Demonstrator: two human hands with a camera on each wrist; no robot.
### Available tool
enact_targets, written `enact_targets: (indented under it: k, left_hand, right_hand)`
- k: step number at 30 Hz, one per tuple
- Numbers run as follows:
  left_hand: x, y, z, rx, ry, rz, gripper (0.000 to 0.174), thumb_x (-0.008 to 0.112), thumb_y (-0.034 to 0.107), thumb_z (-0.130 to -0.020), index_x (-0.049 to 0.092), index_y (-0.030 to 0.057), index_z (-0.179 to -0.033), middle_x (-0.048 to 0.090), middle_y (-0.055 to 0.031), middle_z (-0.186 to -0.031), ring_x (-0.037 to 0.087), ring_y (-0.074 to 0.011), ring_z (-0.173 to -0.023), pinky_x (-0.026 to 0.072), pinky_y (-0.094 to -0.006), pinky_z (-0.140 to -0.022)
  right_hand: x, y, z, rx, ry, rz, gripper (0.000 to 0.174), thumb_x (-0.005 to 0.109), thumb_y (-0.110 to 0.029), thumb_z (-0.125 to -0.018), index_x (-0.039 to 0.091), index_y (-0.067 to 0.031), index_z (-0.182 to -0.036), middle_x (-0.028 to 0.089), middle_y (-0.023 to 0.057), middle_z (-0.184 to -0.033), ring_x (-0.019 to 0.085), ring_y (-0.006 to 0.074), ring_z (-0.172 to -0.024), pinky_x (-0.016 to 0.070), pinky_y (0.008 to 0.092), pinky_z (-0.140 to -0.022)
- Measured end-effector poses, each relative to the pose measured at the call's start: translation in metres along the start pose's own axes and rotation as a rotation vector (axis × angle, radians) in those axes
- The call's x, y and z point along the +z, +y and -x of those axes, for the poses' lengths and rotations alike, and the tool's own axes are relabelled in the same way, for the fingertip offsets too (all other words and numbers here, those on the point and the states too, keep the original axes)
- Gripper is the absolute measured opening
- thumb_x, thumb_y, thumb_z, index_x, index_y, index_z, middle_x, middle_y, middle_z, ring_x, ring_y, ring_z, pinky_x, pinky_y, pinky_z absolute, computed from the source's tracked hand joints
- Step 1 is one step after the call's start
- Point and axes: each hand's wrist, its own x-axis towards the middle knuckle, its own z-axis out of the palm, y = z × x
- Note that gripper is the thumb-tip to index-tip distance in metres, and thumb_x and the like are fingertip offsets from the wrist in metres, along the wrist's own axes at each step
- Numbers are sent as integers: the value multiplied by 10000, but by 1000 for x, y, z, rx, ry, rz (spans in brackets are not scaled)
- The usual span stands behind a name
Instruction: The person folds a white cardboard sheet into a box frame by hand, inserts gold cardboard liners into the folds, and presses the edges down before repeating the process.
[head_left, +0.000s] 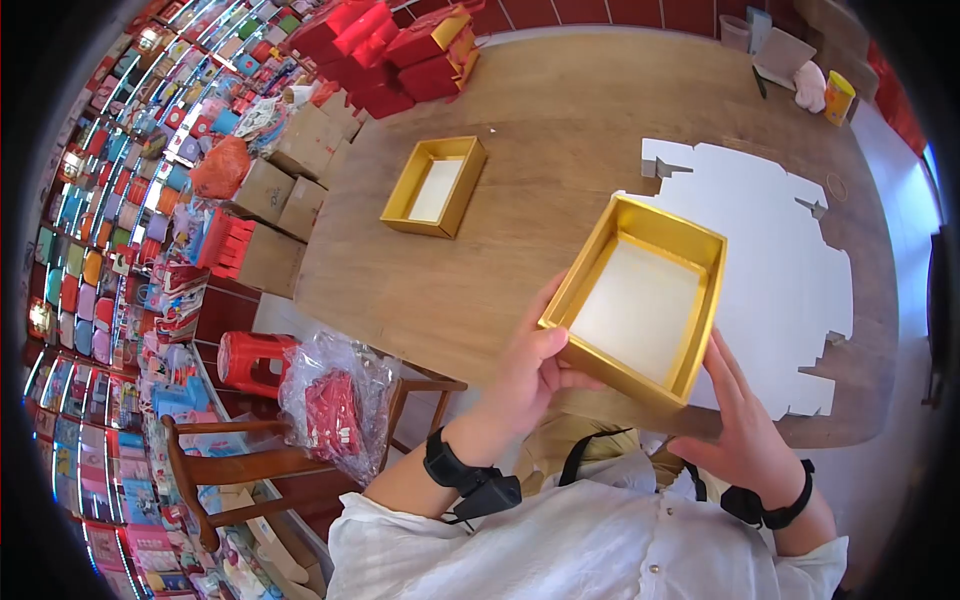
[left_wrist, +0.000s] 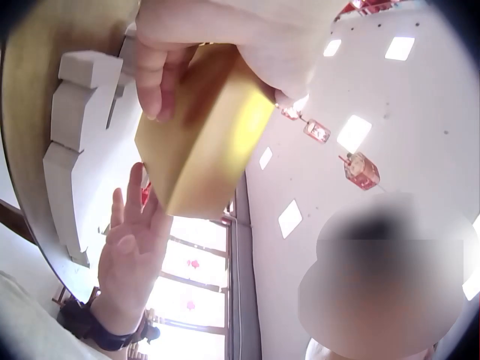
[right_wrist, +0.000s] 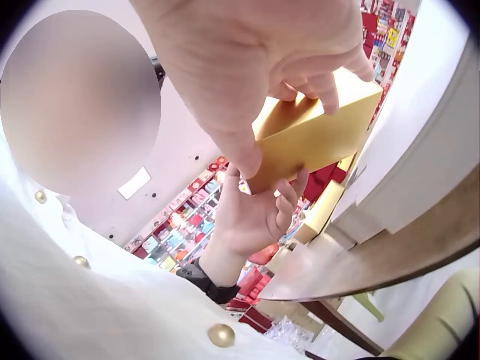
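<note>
Above the table's near edge, a gold box (head_left: 640, 305) with a white bottom inside is held up, tilted, its hollow side facing the head camera. My left hand (head_left: 535, 360) grips its near left corner, thumb at the rim and fingers underneath. Beside the right wall, my right hand (head_left: 735, 425) has its fingers straight, fingertips close to the box's lower right side. In the left wrist view the gold box (left_wrist: 214, 127) shows its plain outer walls, with the spread right hand (left_wrist: 131, 255) below it. A second gold box (head_left: 435, 187) lies on the table, farther left.
A large white die-cut cardboard sheet (head_left: 770, 260) lies flat on the wooden table (head_left: 560, 110). Red boxes (head_left: 390, 55) are piled at the far left. A wooden chair (head_left: 240, 465) with a plastic-wrapped red package (head_left: 335, 410) stands left, near packed shelves. A yellow can (head_left: 838, 98) is far right.
</note>
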Motion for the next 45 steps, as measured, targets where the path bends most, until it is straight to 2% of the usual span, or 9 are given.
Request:
enact_targets:
  k: [2,8,12,17,24,32,36,38,45]
  left_hand:
    - [-14,5,7,60,42,-105,629,568,297,-918,371,47,-1460,568,-139,-1350,613,-308,-1175,549,-487,-970]
    - [-89,53,-28,144,-44,406,515,551,136,-896,438,-87,-1345,543,-244,-1353,580,-386,-1212,515,-478,-1032]
    - [-106,92,-93,369,220,341,449,606,176,-938,475,-74,-1287,569,-236,-1306,588,-380,-1200,512,-444,-1030]
    - [-122,101,-143,450,485,347,444,679,259,-936,480,53,-1276,584,-113,-1131,659,-291,-1010,539,-402,-923]
    - [-142,97,-146,319,698,189,552,718,417,-897,480,56,-1240,575,-101,-1035,663,-274,-922,553,-407,-814]
    - [-110,59,-105,528,824,-440,726,719,417,-900,334,30,-1379,526,-45,-825,534,-105,-604,430,-217,-529]
    - [-22,4,-67,445,108,-1084,467,741,296,-885,525,38,-1209,515,-30,-820,551,-144,-735,477,-262,-679]
    - [22,-13,-61,727,-470,-1592,450,799,285,-795,582,52,-1113,590,-121,-1040,587,-266,-1045,488,-379,-899]
    - [64,-65,-64,790,-647,-1761,608,855,302,-693,547,23,-1137,524,-178,-1320,454,-392,-1324,414,-466,-1063]
  right_hand:
    - [7,1,-13,-114,33,-163,1041,825,-74,-714,198,-18,-1543,215,235,-1594,279,395,-1457,287,448,-1172]
    - [0,0,-6,-71,73,-218,950,783,-14,-737,269,-59,-1535,233,208,-1597,290,366,-1458,295,415,-1171]
    - [-8,6,16,4,98,-216,912,755,20,-740,296,-53,-1524,270,190,-1585,326,343,-1442,299,414,-1166]
    - [-17,8,46,155,176,-315,839,687,20,-768,318,-61,-1517,362,130,-1533,408,264,-1393,317,431,-1140]
    - [-26,22,65,240,227,-367,787,682,-8,-778,362,-61,-1495,429,109,-1484,424,254,-1376,338,429,-1118]
    - [-34,31,69,270,270,-202,668,733,-95,-813,457,-56,-1420,491,139,-1428,450,275,-1343,348,428,-1115]
    - [-25,55,60,123,190,349,707,776,-273,-806,468,-66,-1408,470,155,-1453,387,332,-1396,274,538,-1160]
    - [-20,64,56,112,171,401,755,773,-369,-787,467,-77,-1413,466,155,-1456,349,324,-1428,217,598,-1167]
    - [-18,63,54,92,106,590,826,787,-428,-748,451,-102,-1429,470,136,-1459,375,297,-1416,245,637,-1137]
